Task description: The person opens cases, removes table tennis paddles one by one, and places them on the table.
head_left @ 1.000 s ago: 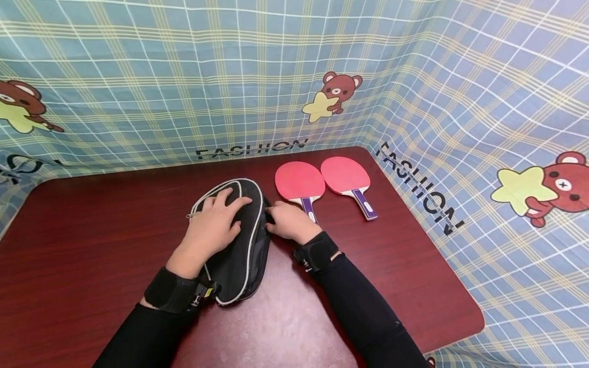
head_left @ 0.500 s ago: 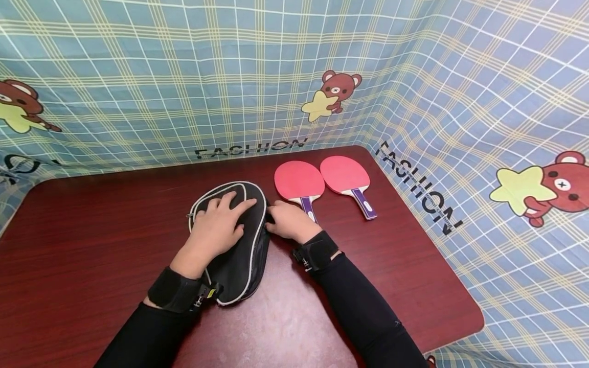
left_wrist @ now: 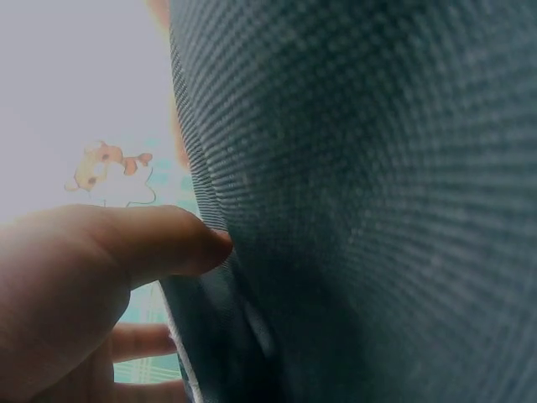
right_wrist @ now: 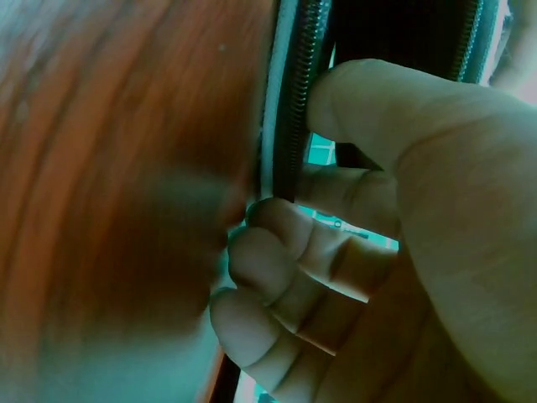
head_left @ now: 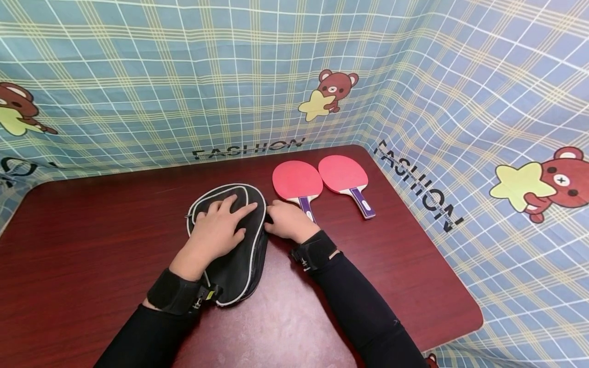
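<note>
A black table tennis bat case (head_left: 234,268) with white piping lies on the table, its narrow end toward me. My left hand (head_left: 211,232) rests on its upper face with the fingers spread. In the left wrist view, the thumb (left_wrist: 159,239) touches the woven fabric. At the case's right side, my right hand (head_left: 290,222) pinches the zipped edge (right_wrist: 298,101) between thumb and index finger, the other fingers curled below. Zip teeth show on both sides of a dark gap there, so the side is unzipped at that spot. The case's inside is hidden in shadow.
Two table tennis bats with red faces and purple handles, one nearer (head_left: 297,180) and one farther right (head_left: 343,174), lie beyond my right hand. The dark red table (head_left: 92,245) has rounded corners. Plaid curtain (head_left: 161,76) hangs behind and to the right.
The case's wide end has shifted slightly toward me and flattened a little, with my left hand riding along on it. My right hand keeps its hold at the side.
</note>
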A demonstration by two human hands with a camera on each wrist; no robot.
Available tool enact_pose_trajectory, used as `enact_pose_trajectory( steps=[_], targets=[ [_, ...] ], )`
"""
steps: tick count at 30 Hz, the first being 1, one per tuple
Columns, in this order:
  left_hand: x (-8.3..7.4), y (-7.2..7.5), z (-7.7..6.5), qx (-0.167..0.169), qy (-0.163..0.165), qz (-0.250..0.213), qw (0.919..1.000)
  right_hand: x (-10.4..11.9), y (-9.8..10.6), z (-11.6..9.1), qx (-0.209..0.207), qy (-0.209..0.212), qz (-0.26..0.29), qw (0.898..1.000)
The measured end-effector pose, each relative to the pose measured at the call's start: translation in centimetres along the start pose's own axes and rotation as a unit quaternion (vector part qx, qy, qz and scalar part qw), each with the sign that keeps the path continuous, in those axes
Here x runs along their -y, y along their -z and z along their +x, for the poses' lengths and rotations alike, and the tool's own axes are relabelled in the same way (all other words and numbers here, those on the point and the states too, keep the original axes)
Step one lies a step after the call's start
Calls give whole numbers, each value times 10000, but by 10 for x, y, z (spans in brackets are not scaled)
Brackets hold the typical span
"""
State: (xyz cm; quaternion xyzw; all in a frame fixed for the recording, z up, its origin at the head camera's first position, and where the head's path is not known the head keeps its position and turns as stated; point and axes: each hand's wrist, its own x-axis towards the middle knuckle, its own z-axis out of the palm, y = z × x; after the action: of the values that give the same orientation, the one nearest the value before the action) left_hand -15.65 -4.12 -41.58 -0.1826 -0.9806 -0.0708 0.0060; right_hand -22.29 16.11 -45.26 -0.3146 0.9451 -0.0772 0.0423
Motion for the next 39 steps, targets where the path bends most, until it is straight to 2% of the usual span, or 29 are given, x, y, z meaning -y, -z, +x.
enact_pose_trajectory(
  steps=[5,10,18,24,32,39],
  targets=[
    [1,-2,-3,75,-244,-66,9997,-2,-1,1,-18,21,34,10000],
    [4,-5,-5,98,-347,-99,9993,-5,0,2,7,-37,336,9994],
    [5,-9,-7,240,-341,-198,9989,-9,-4,4,-116,-66,896,9959],
    [5,-9,-8,329,-329,-269,9986,-9,-2,3,-179,-34,1048,9943],
    [4,-10,-8,366,-320,-260,9985,-9,0,2,-64,-234,1288,9914],
    [4,-11,-7,559,-275,-320,9975,-8,0,2,44,-304,1453,9889]
  ],
)
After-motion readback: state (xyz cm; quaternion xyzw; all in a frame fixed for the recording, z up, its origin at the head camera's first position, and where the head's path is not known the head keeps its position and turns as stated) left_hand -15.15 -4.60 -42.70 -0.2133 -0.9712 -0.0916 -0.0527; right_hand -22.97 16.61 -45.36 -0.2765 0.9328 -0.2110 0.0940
